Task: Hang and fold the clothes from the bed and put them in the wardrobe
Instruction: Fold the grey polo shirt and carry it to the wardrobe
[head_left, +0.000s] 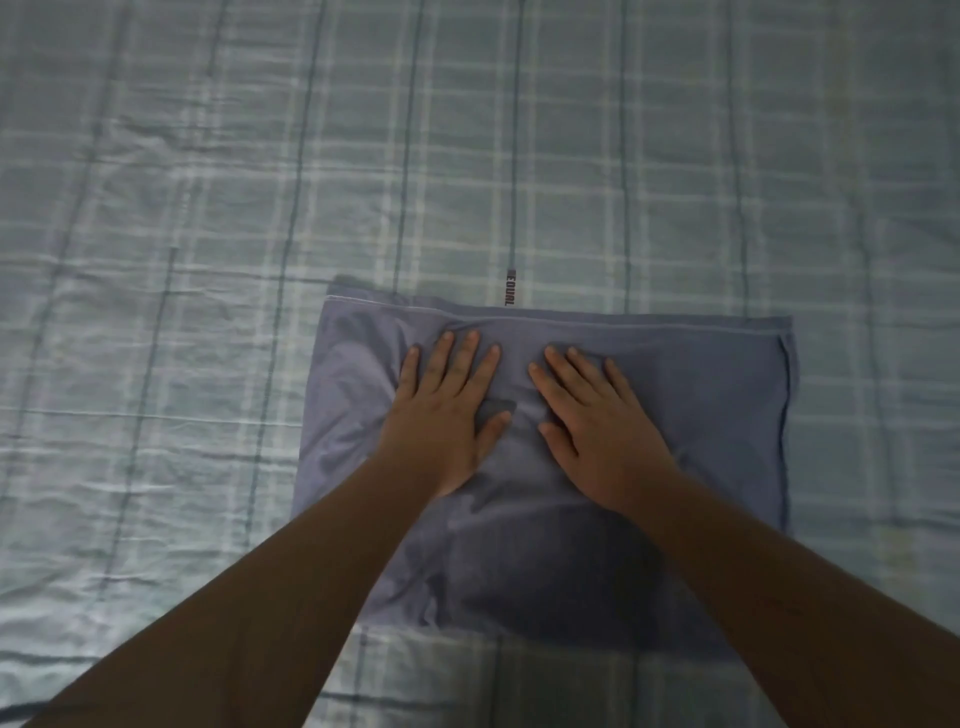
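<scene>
Now left hand (441, 415), right hand (602, 426) flat on folded garment (701, 395); bed (208, 208) beneath.

A pale blue-green checked bedsheet (675, 156) fills the frame, creased and rumpled most toward the left. Just above centre, a small dark strip of printed lettering (509, 287) runs along one of its dark stripes.
</scene>
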